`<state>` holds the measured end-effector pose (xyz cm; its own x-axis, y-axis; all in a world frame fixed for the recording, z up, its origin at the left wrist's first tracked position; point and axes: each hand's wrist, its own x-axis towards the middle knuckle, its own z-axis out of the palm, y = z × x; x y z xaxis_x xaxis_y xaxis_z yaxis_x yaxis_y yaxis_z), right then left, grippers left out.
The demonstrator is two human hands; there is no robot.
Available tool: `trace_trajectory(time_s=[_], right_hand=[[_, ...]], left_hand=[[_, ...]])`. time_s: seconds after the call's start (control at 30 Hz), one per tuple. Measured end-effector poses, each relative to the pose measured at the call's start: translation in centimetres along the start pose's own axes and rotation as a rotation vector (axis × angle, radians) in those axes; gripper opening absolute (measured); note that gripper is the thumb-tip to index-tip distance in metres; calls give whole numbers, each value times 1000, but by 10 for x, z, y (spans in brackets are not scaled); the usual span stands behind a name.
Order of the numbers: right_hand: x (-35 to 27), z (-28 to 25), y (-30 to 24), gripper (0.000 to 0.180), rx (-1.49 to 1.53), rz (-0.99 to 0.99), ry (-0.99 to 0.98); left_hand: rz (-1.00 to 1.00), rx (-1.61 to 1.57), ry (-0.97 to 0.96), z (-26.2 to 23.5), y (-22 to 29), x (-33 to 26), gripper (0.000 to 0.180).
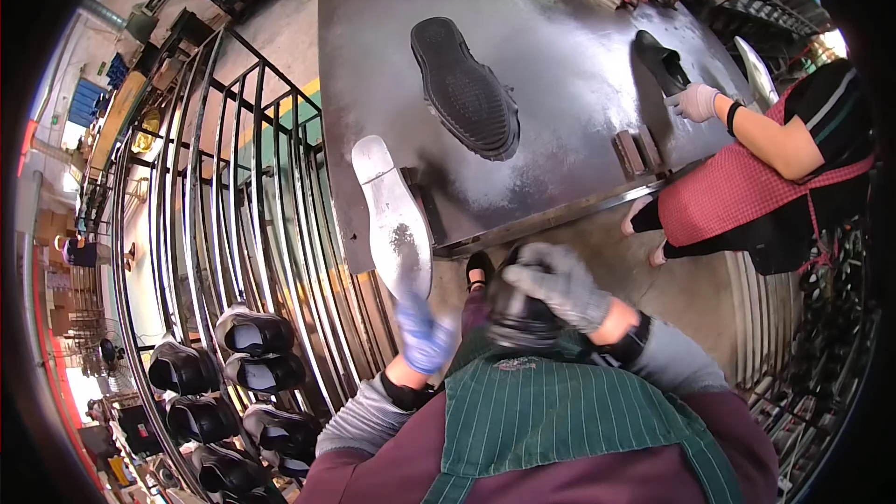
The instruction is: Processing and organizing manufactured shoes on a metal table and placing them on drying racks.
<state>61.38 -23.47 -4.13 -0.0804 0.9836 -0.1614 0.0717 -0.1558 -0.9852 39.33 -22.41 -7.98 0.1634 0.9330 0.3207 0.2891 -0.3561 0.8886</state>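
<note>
One ridged-soled black shoe (464, 93) looks placed, sole-up above the grey metal tabletop (371, 65), while past its near edge the grey-gloved right hand (558, 287) clasps an unplaced glossy black shoe (515, 319), and whether the blue-gloved left hand (427, 336) (blurred) grips anything cannot be told.

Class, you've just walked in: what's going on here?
The wearer's right hand holds a black shoe near a green apron. The blurred left hand is at the near end of a white sole-shaped piece; whether it touches is unclear. An upturned shoe shows over the metal table, and a co-worker's hand is on a dark shoe.
</note>
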Motion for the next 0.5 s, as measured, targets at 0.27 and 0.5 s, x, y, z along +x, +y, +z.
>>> trace_trajectory(time_s=[0.27, 0.5], right_hand=[[102, -99, 27, 26, -1167, -312, 262], [227, -46, 35, 58, 178, 70, 352]], left_hand=[[-835, -608, 224, -17, -61, 10, 58], [-867, -487, 32, -46, -104, 108, 65]])
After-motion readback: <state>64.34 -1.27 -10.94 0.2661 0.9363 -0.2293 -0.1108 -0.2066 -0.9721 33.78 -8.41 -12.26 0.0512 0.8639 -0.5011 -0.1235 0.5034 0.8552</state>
